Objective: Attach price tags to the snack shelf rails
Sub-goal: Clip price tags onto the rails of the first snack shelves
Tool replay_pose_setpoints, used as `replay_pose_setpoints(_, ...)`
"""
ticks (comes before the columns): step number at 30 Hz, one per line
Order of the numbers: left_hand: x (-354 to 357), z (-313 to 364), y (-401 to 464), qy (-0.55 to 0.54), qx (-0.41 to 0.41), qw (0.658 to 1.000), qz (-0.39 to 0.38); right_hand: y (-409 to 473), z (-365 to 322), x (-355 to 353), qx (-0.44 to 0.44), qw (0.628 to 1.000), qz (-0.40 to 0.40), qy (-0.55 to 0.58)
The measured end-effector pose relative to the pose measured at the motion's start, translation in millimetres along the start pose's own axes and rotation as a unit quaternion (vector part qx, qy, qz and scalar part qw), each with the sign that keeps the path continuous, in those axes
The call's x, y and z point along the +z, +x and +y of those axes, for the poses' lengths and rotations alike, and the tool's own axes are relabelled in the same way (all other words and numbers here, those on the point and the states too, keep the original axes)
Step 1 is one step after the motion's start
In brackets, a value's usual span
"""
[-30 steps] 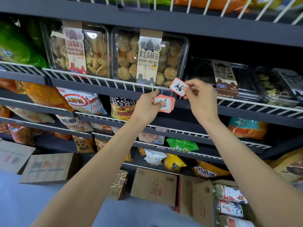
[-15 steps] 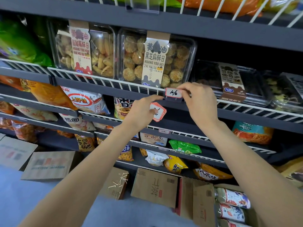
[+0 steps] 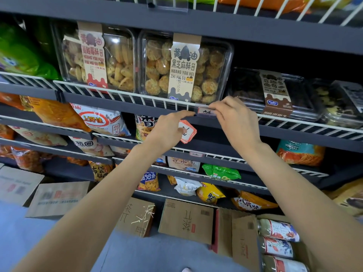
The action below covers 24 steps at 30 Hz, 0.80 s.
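A handwritten price tag [image 3: 206, 111] is pinched by the curled fingers of the right hand [image 3: 236, 119] against the white wire rail [image 3: 125, 94], just below the clear box of sesame cookies [image 3: 184, 65]. The tag's left end is touched by the extended forefinger of the left hand [image 3: 167, 130], while a small stack of red-bordered tags [image 3: 187, 133] is gripped in its remaining fingers, lower than the rail.

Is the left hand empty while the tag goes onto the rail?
No: the left hand holds a stack of spare price tags, its forefinger reaching toward the tag on the rail.
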<state>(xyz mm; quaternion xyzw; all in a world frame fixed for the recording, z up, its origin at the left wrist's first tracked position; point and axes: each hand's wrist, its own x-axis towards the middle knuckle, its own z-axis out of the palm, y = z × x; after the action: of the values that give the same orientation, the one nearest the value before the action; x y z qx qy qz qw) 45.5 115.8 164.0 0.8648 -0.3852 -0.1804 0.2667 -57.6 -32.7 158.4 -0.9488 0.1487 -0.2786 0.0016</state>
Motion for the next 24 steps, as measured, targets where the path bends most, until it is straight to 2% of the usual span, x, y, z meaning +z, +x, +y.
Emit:
replay_pose_setpoints(11,-1,1,2,0.012,0.003,1.000,0.017,1,-6,1,-0.025,0.992,-0.041,-0.115)
replay_pose_setpoints(18,0,1,2,0.011,0.004,1.000,0.017,-2,-9,7,-0.027,0.994,-0.003,-0.104)
replay_pose_setpoints(24,1,0,3,0.008,0.001,1.000,0.015,-3,-10,8,-0.033,0.995,-0.025,-0.090)
